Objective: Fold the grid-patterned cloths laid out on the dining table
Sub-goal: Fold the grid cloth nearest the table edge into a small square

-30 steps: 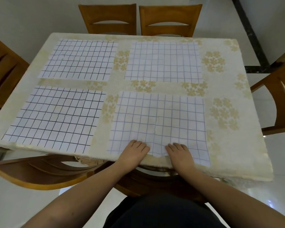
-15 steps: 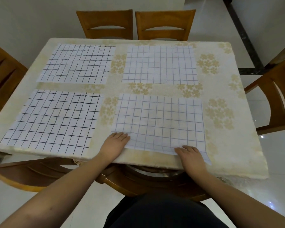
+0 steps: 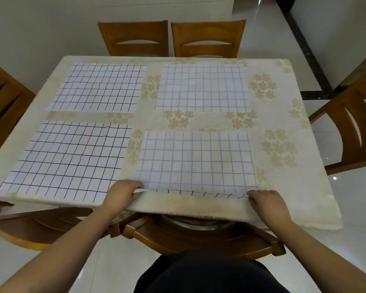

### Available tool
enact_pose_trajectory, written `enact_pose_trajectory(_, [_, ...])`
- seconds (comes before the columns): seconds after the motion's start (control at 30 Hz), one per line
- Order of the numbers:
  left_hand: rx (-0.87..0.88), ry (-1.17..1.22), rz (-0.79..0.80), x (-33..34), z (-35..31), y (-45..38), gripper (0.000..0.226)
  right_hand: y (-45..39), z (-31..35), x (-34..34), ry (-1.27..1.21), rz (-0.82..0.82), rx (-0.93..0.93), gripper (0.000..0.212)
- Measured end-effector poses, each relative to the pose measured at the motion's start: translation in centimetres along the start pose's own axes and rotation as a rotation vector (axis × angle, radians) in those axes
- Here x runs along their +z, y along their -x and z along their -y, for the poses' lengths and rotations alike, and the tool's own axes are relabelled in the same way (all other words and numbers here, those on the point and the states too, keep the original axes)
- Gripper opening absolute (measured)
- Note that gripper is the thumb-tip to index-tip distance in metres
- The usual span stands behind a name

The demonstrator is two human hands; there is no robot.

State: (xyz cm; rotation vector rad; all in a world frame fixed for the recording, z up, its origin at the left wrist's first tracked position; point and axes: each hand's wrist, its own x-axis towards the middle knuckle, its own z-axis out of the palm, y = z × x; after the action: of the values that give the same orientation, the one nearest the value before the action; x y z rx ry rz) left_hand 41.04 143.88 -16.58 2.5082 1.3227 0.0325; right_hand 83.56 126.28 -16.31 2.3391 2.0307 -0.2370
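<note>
Head view: none of the four cloths folded yet. Three lie flat, far-left cloth (image 3: 97, 87), far-right cloth (image 3: 202, 87), near-left cloth (image 3: 70, 160). First fold looks just begun on the near-right cloth (image 3: 195, 162), sitting at the near edge of the table (image 3: 283, 123). Left hand (image 3: 123, 195) pinches its near-left corner, edge curling up. Right hand (image 3: 266, 203) pinches the near-right corner. Both arms reach forward, palms down, hands well apart
</note>
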Motion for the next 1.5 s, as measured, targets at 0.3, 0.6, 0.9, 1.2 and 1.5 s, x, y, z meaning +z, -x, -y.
enact_pose_trajectory(0.3, [-0.404,0.669,-0.138,-3.2,0.5,-1.0,0.007,-1.1,-0.4,-3.4,-0.633,-0.077,0.218,0.009])
enact_pose_trajectory(0.6, [-0.564,0.965,-0.294,-5.0,0.7,-4.4,0.007,-5.2,-1.3,-5.4,-1.231,-0.173,0.427,0.016])
enact_pose_trajectory(0.9, [-0.587,1.009,-0.315,-5.6,-0.6,-7.8,0.008,-7.1,-1.4,-2.6,-1.273,-0.05,0.525,0.01])
enact_pose_trajectory(1.2, [-0.645,0.737,-0.26,-4.0,1.7,-11.5,0.036,-11.2,-1.6,-2.3,-1.292,-0.128,0.579,0.015])
enact_pose_trajectory(1.5, [-0.715,0.64,-0.088,-2.3,2.7,-15.4,0.047,-16.3,-3.0,-0.3,-1.12,-0.08,0.644,0.018])
